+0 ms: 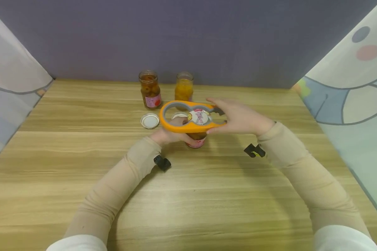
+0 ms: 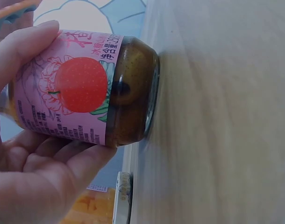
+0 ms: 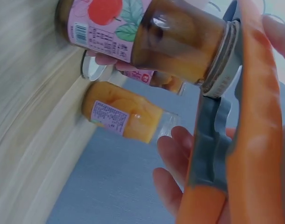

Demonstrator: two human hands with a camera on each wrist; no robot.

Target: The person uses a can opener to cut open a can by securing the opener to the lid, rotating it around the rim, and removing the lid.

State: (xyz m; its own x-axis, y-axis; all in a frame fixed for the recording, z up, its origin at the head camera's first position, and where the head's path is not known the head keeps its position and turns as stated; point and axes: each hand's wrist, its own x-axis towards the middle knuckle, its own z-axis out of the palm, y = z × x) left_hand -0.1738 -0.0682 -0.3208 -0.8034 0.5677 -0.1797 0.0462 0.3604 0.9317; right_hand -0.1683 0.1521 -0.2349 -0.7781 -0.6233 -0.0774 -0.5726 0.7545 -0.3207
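Note:
A glass jar (image 1: 197, 142) of dark fruit with a pink label stands on the table, its patterned lid (image 1: 200, 117) still on. My left hand (image 1: 171, 134) grips this jar round its side, thumb on one side of the label and fingers on the other in the left wrist view. An orange and grey jar opener (image 1: 183, 129) lies level over the jar top, its toothed inner edges around the lid. With thumb and fingers on opposite arms, my right hand (image 1: 238, 116) holds the opener at its right end. In the right wrist view, the opener's grey teeth (image 3: 210, 140) lie beside the lid.
Behind stand two uncovered jars: one of dark fruit (image 1: 149, 90) with a pink label, one of yellow fruit (image 1: 184, 90). A loose white lid (image 1: 150, 121) lies left of my left hand; another lid (image 1: 179, 114) shows through the opener's loop. A grey wall (image 1: 188, 42) borders the table's far edge.

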